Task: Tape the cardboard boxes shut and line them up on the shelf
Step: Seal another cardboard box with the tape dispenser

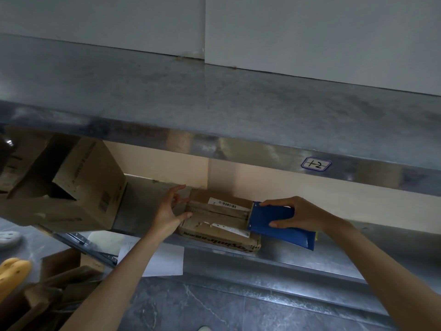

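1. A steel shelf (298, 265) runs along a pale wall, with a second metal shelf (214, 99) above it that bears a handwritten label (316, 164).
2. A small cardboard box (216, 238) lies flat at the front edge of the lower shelf, with a barcode sticker (226, 203) on its top.
3. The left hand (170, 211) is at the left end of this box, its fingers spread and straight, the thumb touching the box's near left corner; it grips nothing.
4. The right hand (300, 215) is at the box's right end, its fingers and thumb curled round a blue tape dispenser (274, 219).
5. The dispenser's front edge meets the right end of the box top, so the box lies between the two hands.
6. Left of the small box stands a larger cardboard box (88, 187), tilted, with a flap open.
7. Below and left of the small box, a white sheet (164, 261) and loose cardboard pieces (59, 278) lie on the grey floor (214, 306).
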